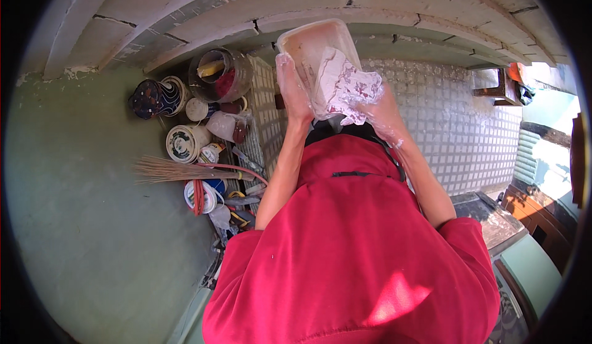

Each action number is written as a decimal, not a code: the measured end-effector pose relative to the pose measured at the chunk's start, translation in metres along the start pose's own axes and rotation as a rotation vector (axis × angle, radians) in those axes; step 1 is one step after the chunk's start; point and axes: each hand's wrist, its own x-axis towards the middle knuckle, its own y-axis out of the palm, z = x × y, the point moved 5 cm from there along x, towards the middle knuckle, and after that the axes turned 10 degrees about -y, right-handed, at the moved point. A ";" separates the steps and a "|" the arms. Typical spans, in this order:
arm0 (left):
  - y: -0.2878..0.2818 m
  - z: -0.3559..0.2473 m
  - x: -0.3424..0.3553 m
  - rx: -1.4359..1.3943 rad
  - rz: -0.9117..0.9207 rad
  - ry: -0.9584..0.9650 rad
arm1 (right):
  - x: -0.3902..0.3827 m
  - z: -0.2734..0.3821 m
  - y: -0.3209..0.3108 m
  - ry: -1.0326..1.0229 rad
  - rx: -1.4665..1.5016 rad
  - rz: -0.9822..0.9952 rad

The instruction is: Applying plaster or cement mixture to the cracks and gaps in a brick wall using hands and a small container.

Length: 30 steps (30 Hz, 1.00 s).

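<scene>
Tub [308, 45], a shallow plastic one smeared pale, was held up at chest height over the red shirt [351, 251], tilted on its side, probably so its inside faced the cloth. Left hand [293, 91] had its fingers closed along the tub's edge to steady it. Right hand [379, 113] pressed a bunched, stained rag [345, 88] against it. Beyond, pots and a broom [179, 170] stood against the green wall [74, 190].

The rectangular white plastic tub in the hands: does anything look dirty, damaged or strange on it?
Yes. The rectangular white plastic tub is smeared inside with pale pinkish residue, and the crumpled white cloth pressed against it carries dark red stains. The left hand and right hand look coated white.
</scene>
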 end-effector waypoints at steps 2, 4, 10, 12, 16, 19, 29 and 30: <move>-0.009 0.003 0.001 -0.070 -0.168 -0.002 | -0.007 -0.001 0.002 0.006 0.135 -0.054; -0.040 0.007 0.007 0.072 -0.242 0.110 | -0.014 0.005 0.013 0.016 0.280 -0.089; 0.000 0.007 0.001 0.193 -0.328 0.284 | -0.015 0.005 0.002 -0.047 0.471 -0.298; 0.007 0.008 0.005 0.116 -0.318 0.290 | -0.014 -0.003 -0.004 -0.068 0.485 -0.331; 0.011 0.017 0.008 0.298 -0.544 0.391 | -0.010 0.006 -0.008 -0.064 0.564 -0.369; -0.007 0.038 0.019 0.543 -0.479 0.362 | -0.003 0.002 -0.019 -0.024 0.620 -0.385; -0.007 0.052 0.010 -0.308 -0.377 0.175 | 0.016 0.011 -0.036 0.007 0.698 -0.157; -0.011 0.052 0.011 -0.306 -0.411 0.164 | 0.020 0.019 -0.039 -0.013 0.710 -0.144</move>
